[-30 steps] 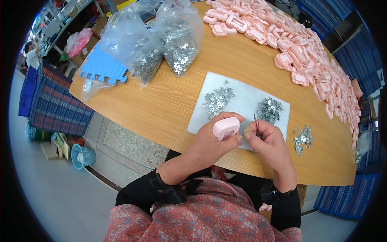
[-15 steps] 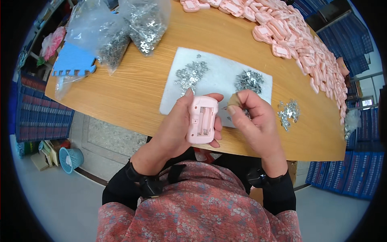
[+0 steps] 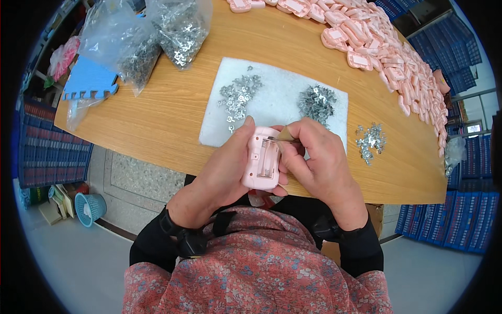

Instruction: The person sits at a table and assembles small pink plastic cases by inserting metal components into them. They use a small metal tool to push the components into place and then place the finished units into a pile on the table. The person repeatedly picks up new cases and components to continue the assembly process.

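Observation:
In my left hand (image 3: 225,167) lies a pink plastic casing (image 3: 254,175), its open battery compartment facing up. Metal contacts and springs show at the compartment's two ends. My right hand (image 3: 321,162) pinches a thin dark tool with a tan wrap (image 3: 286,135); it looks like tweezers, but the fingers hide most of it. Its tip touches or hovers at the compartment's upper end. Beyond the hands, a white foam sheet (image 3: 282,78) carries a loose pile of flat silver metal contacts (image 3: 240,97) and a denser pile of small metal springs or contacts (image 3: 317,104).
Another small heap of metal pieces (image 3: 371,141) lies on the wooden table (image 3: 141,123) at the right. Many pink casings (image 3: 361,60) are heaped along the far right. Clear bags of metal parts (image 3: 180,36) and a blue foam mat (image 3: 89,78) occupy the far left.
My right hand has moved left to the pink casing, bringing the tool's tip to the compartment's upper end. The left hand keeps its hold on the casing.

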`<action>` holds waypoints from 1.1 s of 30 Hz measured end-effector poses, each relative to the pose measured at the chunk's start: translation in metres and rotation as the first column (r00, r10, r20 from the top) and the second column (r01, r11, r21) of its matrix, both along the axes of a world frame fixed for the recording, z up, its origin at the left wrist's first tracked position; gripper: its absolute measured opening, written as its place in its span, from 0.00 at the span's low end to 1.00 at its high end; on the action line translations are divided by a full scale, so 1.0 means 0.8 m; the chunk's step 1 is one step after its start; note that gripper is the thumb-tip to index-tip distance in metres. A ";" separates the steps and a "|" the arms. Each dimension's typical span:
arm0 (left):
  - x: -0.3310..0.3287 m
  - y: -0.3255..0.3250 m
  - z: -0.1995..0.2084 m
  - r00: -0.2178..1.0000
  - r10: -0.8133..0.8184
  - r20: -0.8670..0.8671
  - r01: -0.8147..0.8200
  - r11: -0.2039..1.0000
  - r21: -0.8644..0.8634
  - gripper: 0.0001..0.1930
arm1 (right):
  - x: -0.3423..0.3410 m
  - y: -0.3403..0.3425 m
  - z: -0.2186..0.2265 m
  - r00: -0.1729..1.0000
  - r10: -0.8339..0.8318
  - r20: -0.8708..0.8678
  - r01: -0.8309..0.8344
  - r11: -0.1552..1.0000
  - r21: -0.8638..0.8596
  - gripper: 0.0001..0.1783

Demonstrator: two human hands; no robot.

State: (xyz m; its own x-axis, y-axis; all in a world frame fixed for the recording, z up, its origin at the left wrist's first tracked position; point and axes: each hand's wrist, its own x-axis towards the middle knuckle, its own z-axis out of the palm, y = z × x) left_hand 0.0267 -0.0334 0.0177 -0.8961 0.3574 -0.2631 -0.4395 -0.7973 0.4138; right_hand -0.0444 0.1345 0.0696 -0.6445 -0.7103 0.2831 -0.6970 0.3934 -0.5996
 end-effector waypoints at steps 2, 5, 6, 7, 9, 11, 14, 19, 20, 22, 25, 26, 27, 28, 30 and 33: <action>-0.001 0.002 -0.002 1.000 -0.006 0.012 0.006 1.000 -0.012 0.34 | 0.000 0.001 0.000 1.000 -0.007 0.025 0.007 1.000 0.003 0.07; -0.003 0.002 0.000 0.999 -0.010 0.041 0.011 1.000 -0.028 0.34 | -0.001 0.001 -0.001 1.000 -0.004 0.027 0.003 1.000 0.009 0.07; -0.003 0.002 0.001 0.999 -0.011 0.053 0.012 0.999 -0.032 0.34 | -0.002 0.001 -0.001 1.000 -0.001 0.022 0.001 1.000 0.012 0.07; -0.004 0.002 0.000 0.998 -0.008 0.056 0.010 0.999 -0.030 0.34 | -0.002 0.001 -0.002 1.000 -0.005 0.006 0.005 1.000 0.013 0.07; -0.005 0.002 -0.002 0.998 -0.006 0.065 0.007 1.000 -0.026 0.34 | -0.002 0.000 -0.005 1.000 -0.014 -0.027 0.015 1.000 0.014 0.07; -0.005 0.003 0.003 0.998 -0.008 0.058 0.011 0.999 -0.052 0.34 | 0.000 -0.001 -0.009 0.996 -0.014 -0.086 0.017 0.999 0.031 0.08; -0.005 0.004 0.004 0.998 -0.005 0.060 0.009 0.997 -0.071 0.33 | 0.002 -0.001 -0.007 0.992 -0.013 -0.126 0.019 0.998 0.052 0.08; -0.009 0.007 0.008 0.996 -0.013 0.093 0.024 0.993 -0.118 0.33 | 0.000 0.008 -0.011 0.993 -0.109 0.039 0.111 0.992 -0.064 0.08; -0.009 0.007 0.006 0.995 -0.015 0.096 0.026 0.993 -0.118 0.33 | 0.000 0.009 -0.011 0.986 -0.139 0.092 0.146 0.987 -0.072 0.08; -0.009 0.006 -0.001 0.997 -0.028 0.075 0.035 0.995 -0.094 0.33 | 0.000 0.011 -0.007 0.957 -0.197 0.213 0.210 0.977 -0.036 0.06; -0.009 0.006 -0.006 0.997 -0.081 0.003 0.081 0.995 -0.058 0.34 | 0.000 0.010 -0.011 0.725 -0.059 0.686 0.210 0.968 -0.138 0.09; -0.008 0.005 -0.003 0.994 -0.104 -0.016 0.102 0.992 -0.070 0.34 | -0.001 0.011 -0.010 0.646 -0.023 0.763 0.218 0.963 -0.156 0.10; -0.008 0.005 -0.002 0.991 -0.127 -0.036 0.123 0.989 -0.081 0.33 | -0.003 0.013 -0.006 0.560 0.015 0.828 0.228 0.958 -0.172 0.11; -0.007 0.008 -0.003 0.997 -0.073 -0.022 0.067 0.976 -0.206 0.31 | -0.005 0.015 -0.005 0.467 0.056 0.883 0.240 0.953 -0.188 0.12; -0.004 0.017 -0.007 0.999 0.038 -0.015 -0.040 0.895 -0.445 0.26 | -0.010 0.021 -0.012 0.467 0.034 0.884 0.246 0.955 -0.167 0.11; 0.002 0.011 -0.002 0.975 0.002 -0.223 -0.148 0.751 -0.643 0.20 | -0.010 0.026 -0.017 0.475 -0.022 0.880 0.250 0.962 -0.111 0.10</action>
